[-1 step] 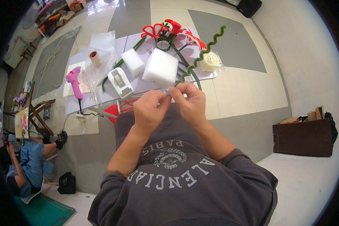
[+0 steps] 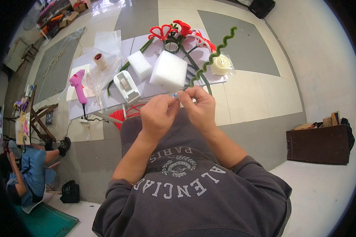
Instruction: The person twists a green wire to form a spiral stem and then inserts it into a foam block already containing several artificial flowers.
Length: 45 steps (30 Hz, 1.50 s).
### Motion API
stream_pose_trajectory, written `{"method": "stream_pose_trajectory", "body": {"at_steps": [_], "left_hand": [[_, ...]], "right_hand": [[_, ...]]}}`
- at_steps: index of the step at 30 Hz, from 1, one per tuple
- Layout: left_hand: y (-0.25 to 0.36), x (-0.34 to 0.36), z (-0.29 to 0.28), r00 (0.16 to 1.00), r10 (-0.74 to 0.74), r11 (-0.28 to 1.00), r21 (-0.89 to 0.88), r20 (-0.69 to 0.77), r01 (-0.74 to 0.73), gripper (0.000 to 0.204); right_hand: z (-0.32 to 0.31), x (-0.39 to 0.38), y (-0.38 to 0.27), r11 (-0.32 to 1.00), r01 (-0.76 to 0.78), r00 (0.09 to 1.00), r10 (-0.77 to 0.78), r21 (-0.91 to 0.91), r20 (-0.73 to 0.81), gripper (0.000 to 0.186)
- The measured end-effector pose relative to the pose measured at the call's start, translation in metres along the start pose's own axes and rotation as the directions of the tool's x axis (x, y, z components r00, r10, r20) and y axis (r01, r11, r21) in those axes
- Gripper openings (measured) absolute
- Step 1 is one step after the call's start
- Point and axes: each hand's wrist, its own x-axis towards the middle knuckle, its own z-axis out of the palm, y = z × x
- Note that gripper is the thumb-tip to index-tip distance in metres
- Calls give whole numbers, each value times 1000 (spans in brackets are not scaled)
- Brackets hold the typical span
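Note:
Close in front of my chest, my left hand (image 2: 159, 112) and my right hand (image 2: 201, 108) meet with fingers pinched together. A wavy green pipe cleaner (image 2: 212, 59) rises to the far right from my right fingers; its lower end is hidden there. A tiny blue thing (image 2: 175, 95) shows between the fingertips, too small to name, and whatever my left fingers grip is mostly hidden. Just beyond my hands sits a large white foam block (image 2: 169, 71). Red and white pipe-cleaner flowers (image 2: 162, 32) on green stems lie behind it.
On the white table (image 2: 77, 112) stand a smaller foam block (image 2: 139, 66), a white tape dispenser (image 2: 126, 87), a pink glue gun (image 2: 79, 87) and a bagged cream roll (image 2: 221, 64). Red pipe cleaners (image 2: 118, 117) hang at the near edge. Another person (image 2: 31, 170) sits far left.

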Motion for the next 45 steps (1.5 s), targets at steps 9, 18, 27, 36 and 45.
{"method": "stream_pose_trajectory", "body": {"at_steps": [9, 18, 27, 36, 45], "left_hand": [[4, -4, 9, 983, -107, 994, -42, -146, 102, 7], [18, 0, -8, 803, -509, 520, -633, 309, 573, 10], [14, 3, -3, 925, -355, 798, -473, 134, 374, 11], [6, 1, 8, 988, 57, 998, 33, -146, -53, 6], [14, 2, -15, 712, -447, 271, -677, 542, 685, 21]], "right_hand": [[4, -2, 3, 979, -100, 993, 88, 177, 72, 11], [-20, 12, -12, 968, -177, 926, 102, 180, 363, 11], [-17, 9, -10, 959, 273, 951, -255, -81, 176, 9], [-5, -3, -17, 1000, -25, 995, 26, -16, 100, 9], [-21, 7, -22, 995, -35, 948, 2, 98, 317, 12]]}}
